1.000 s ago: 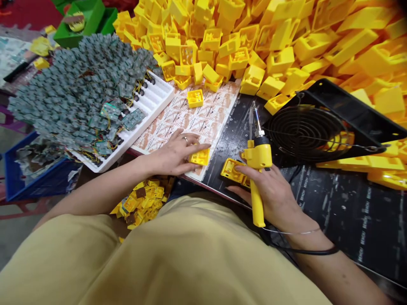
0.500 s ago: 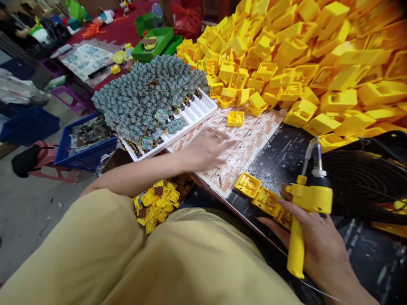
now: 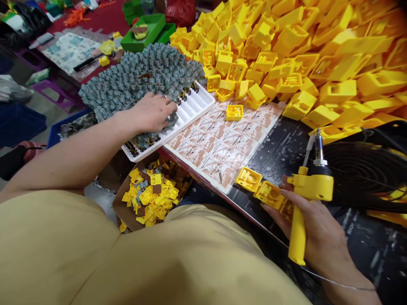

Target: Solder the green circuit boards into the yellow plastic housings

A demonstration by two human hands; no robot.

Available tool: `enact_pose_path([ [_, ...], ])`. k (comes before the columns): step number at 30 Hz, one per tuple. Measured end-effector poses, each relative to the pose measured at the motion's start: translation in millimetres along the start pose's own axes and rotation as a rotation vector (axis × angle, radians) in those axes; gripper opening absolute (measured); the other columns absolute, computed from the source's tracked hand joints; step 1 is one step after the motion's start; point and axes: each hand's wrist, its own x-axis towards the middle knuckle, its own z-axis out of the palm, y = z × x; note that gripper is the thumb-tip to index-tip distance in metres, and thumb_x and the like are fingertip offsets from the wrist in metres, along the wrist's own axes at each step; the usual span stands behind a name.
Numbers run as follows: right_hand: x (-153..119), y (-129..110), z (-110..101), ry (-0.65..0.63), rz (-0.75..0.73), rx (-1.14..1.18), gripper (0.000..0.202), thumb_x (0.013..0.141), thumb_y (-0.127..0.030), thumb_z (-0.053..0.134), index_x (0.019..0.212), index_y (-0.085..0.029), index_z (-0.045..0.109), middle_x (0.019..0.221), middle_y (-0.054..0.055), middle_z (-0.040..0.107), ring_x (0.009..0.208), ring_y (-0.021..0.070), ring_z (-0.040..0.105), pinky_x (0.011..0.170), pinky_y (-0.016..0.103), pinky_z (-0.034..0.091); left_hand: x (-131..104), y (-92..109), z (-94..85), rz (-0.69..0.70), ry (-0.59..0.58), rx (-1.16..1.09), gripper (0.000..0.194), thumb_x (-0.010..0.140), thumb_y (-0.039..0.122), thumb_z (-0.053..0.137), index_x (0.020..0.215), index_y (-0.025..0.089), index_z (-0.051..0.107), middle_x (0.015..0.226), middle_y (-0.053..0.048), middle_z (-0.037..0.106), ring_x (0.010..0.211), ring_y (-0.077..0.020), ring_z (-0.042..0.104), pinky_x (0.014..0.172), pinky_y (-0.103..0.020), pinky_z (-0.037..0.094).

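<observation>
**A:** so what are the hands on here?

**B:** left hand (image 3: 152,112) is down on the heap of small circuit boards (image 3: 133,80) piled in the white tray (image 3: 193,112), fingers curled into the boards at the tray's near edge. can't tell if it's actually pinching one.

**A:** and the right?

**B:** right hand (image 3: 314,224) is wrapped tight around the yellow soldering gun (image 3: 307,199), tip up, just beside two yellow housings (image 3: 259,186) lying on the black mat (image 3: 280,144). hands are well apart.
</observation>
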Motion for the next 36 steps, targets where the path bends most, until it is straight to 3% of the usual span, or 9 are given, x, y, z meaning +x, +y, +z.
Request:
enact_pose_path([
  [6,19.0,-8.0,-9.5,0.053,-0.081,-0.074,0.055,0.087,-0.044,0.066,0.133,-0.021,0.047,0.097,0.011,0.067,0.072,0.0254,0.064,0.065,0.039,0.050,-5.7,-18.6,-5.6,0.015,0.005,-0.067,0.029,0.080,0.025,0.062,0.107,0.017,0.067,0.087,-0.003,0.070,0.088,-0.0200,0.064,0.092,-0.040,0.045],
  [12,32.0,-18.1,-6.5,-0.032,-0.073,-0.033,0.048,0.088,-0.044,0.065,0.128,-0.022,0.048,0.086,0.006,0.065,0.071,0.0240,0.063,0.073,0.040,0.051,-25.6,-13.6,-43.5,-0.122,0.392,-0.464,0.031,0.086,0.032,0.053,0.095,0.009,0.071,0.080,0.002,0.066,0.077,-0.0092,0.059,0.082,-0.031,0.049],
  [18,53.5,-33.3,5.0,-0.103,-0.102,0.009,0.047,0.089,-0.038,0.065,0.128,-0.020,0.047,0.090,0.005,0.064,0.082,0.0217,0.064,0.084,0.038,0.052,18.3,18.1,-61.0,-0.023,0.503,-0.873,0.017,0.074,0.027,0.068,0.085,0.015,0.065,0.081,0.000,0.063,0.078,-0.0151,0.063,0.075,-0.037,0.052],
  [21,58.4,-37.6,7.3,-0.069,-0.088,-0.019,0.039,0.090,-0.028,0.063,0.125,-0.019,0.049,0.085,0.003,0.063,0.075,0.0191,0.062,0.073,0.033,0.052,46.5,49.5,-58.5,0.045,0.390,-1.191,0.016,0.076,0.018,0.071,0.083,0.016,0.057,0.082,-0.002,0.064,0.074,-0.0150,0.063,0.070,-0.039,0.054],
  [24,57.3,-38.6,6.2,-0.023,-0.063,-0.034,0.041,0.089,-0.028,0.065,0.125,-0.018,0.049,0.083,0.003,0.062,0.074,0.0187,0.062,0.071,0.031,0.052,59.0,83.9,-43.3,0.007,0.097,-1.399,0.011,0.085,0.013,0.060,0.094,0.014,0.054,0.084,-0.006,0.067,0.070,-0.0147,0.065,0.065,-0.037,0.055],
  [27,53.6,-36.8,4.4,-0.043,-0.072,-0.025,0.044,0.089,-0.033,0.066,0.126,-0.017,0.049,0.086,0.003,0.063,0.076,0.0182,0.063,0.079,0.033,0.052,54.2,104.6,-19.4,-0.034,-0.088,-1.261,0.025,0.086,0.017,0.058,0.110,0.013,0.052,0.077,-0.006,0.068,0.063,-0.0152,0.064,0.061,-0.034,0.051],
  [30,50.4,-34.2,2.5,-0.062,-0.086,-0.005,0.045,0.090,-0.035,0.065,0.127,-0.017,0.048,0.090,0.004,0.065,0.079,0.0184,0.064,0.085,0.035,0.051,37.5,107.2,-4.5,0.048,-0.057,-0.984,0.054,0.081,0.019,0.062,0.132,0.014,0.043,0.071,0.000,0.067,0.059,-0.0140,0.061,0.060,-0.028,0.047],
  [33,48.5,-32.9,0.1,-0.058,-0.094,0.023,0.044,0.091,-0.030,0.064,0.129,-0.019,0.046,0.089,0.003,0.066,0.080,0.0170,0.064,0.086,0.034,0.051,17.2,103.3,-7.3,0.135,-0.079,-0.706,0.067,0.086,0.024,0.055,0.147,0.017,0.028,0.076,0.000,0.068,0.070,-0.0158,0.065,0.065,-0.025,0.046],
  [36,46.9,-32.3,-1.1,-0.054,-0.108,0.046,0.042,0.091,-0.027,0.063,0.129,-0.019,0.045,0.088,0.002,0.067,0.073,0.0153,0.063,0.090,0.035,0.051,2.3,101.6,-17.9,0.122,-0.157,-0.364,0.056,0.093,0.041,0.049,0.144,0.022,0.039,0.086,-0.006,0.070,0.082,-0.0234,0.067,0.071,-0.031,0.047],
])
